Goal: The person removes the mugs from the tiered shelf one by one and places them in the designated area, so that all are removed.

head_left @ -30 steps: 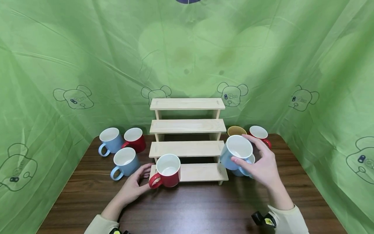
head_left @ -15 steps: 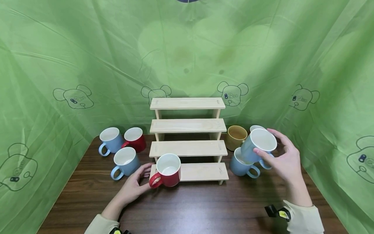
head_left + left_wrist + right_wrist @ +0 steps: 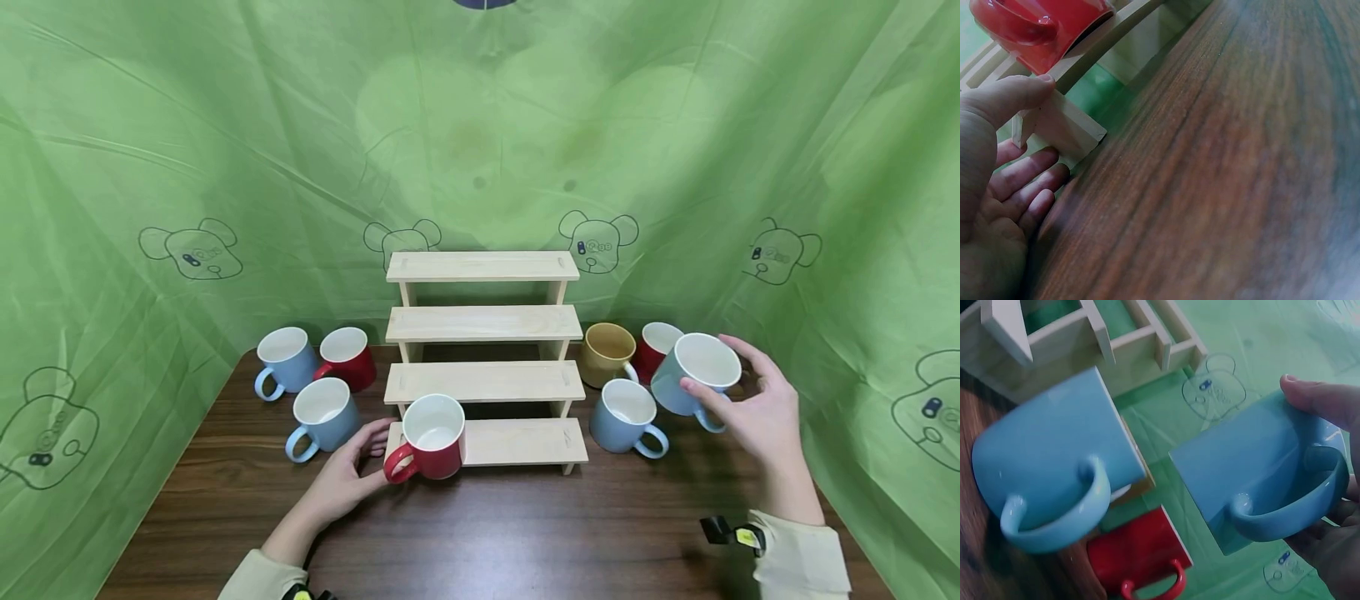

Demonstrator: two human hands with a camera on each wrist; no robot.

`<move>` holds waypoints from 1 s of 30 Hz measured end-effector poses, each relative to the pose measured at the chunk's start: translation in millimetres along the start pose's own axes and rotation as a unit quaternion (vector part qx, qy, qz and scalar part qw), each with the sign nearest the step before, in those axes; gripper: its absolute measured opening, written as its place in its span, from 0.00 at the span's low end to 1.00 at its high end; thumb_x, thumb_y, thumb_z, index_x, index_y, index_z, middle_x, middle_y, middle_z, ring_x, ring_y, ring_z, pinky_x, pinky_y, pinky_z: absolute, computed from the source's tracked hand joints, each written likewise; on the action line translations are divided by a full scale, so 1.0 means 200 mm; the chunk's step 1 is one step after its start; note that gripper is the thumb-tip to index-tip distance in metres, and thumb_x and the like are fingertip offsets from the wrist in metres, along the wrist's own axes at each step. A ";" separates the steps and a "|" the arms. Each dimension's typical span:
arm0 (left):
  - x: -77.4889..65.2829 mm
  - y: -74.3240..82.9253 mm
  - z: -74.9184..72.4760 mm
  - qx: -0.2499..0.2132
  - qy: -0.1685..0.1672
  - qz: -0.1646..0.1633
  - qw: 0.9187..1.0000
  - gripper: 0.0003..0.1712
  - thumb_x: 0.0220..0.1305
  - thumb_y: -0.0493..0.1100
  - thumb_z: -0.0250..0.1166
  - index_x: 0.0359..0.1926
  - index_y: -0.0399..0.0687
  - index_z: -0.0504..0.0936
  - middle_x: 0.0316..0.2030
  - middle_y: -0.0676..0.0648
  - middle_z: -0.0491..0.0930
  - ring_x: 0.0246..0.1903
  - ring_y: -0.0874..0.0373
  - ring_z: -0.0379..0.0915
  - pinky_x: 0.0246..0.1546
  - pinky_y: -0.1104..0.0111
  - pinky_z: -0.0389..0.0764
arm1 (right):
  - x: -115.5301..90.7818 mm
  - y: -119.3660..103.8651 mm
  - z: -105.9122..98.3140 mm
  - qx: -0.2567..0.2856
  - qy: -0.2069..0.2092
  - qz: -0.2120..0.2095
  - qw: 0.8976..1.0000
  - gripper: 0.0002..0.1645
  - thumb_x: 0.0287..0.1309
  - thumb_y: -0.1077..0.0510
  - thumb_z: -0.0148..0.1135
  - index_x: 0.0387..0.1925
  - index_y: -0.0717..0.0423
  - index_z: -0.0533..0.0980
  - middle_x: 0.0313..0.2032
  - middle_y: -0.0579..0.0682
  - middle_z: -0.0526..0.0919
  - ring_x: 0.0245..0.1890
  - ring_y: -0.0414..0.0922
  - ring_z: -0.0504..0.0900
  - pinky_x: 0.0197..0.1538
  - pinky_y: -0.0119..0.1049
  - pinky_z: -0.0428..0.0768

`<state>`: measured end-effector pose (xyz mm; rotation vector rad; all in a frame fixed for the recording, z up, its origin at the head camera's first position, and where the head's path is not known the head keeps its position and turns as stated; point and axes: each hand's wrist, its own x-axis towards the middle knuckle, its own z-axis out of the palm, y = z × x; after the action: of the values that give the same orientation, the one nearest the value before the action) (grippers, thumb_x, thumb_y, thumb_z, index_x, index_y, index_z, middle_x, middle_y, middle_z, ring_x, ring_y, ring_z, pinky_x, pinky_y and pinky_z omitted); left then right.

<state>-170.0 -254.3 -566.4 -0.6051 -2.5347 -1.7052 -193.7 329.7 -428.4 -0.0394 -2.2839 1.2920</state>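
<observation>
My left hand (image 3: 348, 475) holds the left end of the wooden step rack (image 3: 525, 442), thumb on the lowest board's front edge and fingers beside its leg (image 3: 1066, 128). A red mug (image 3: 433, 442), white inside, stands upright at that board's left end, just above the thumb. At the right, my right hand (image 3: 757, 408) grips a light blue mug (image 3: 693, 375) between thumb and fingers, its handle (image 3: 1297, 515) toward the palm. The mug tilts slightly; contact with the table cannot be told. Left of it stands another blue mug (image 3: 622, 417), apart from the hand.
Behind the right-hand mugs stand a yellow mug (image 3: 606, 358) and a red mug (image 3: 652, 358). On the left are two blue mugs (image 3: 324, 417) and a red mug (image 3: 348, 362). Green cloth (image 3: 480, 150) hangs around the brown table (image 3: 495, 542).
My right hand has carried the blue mug rightward, away from the rack and past the other blue mug, uncovering it and the red mug behind. The left hand and its red mug stay put.
</observation>
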 end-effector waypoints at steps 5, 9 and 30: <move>0.00 -0.01 0.00 -0.001 -0.001 0.005 1.000 0.41 0.68 0.39 0.79 0.76 0.38 0.71 0.64 0.44 0.84 0.63 0.45 0.81 0.63 0.72 0.79 | 0.01 0.07 -0.02 -0.001 0.004 0.000 1.000 0.50 0.48 0.66 0.88 0.74 0.55 0.77 0.53 0.32 0.82 0.42 0.29 0.83 0.42 0.17 0.78; 0.00 -0.01 0.00 -0.001 -0.002 0.004 1.000 0.41 0.68 0.39 0.79 0.76 0.38 0.71 0.65 0.42 0.83 0.64 0.41 0.80 0.63 0.71 0.79 | 0.02 0.12 -0.03 -0.006 0.000 -0.006 1.000 0.49 0.48 0.66 0.88 0.73 0.55 0.77 0.52 0.30 0.83 0.41 0.29 0.83 0.42 0.17 0.78; 0.00 -0.01 0.00 0.003 -0.002 -0.005 1.000 0.42 0.68 0.41 0.80 0.77 0.40 0.71 0.65 0.43 0.83 0.64 0.43 0.80 0.64 0.70 0.79 | 0.01 0.34 -0.10 -0.030 -0.087 -0.001 0.996 0.50 0.55 0.61 0.87 0.77 0.53 0.73 0.52 0.27 0.81 0.48 0.28 0.79 0.47 0.18 0.76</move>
<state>-170.6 -255.8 -567.9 -0.5975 -2.5491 -1.7021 -202.1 383.4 -473.4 0.0572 -2.4689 1.2711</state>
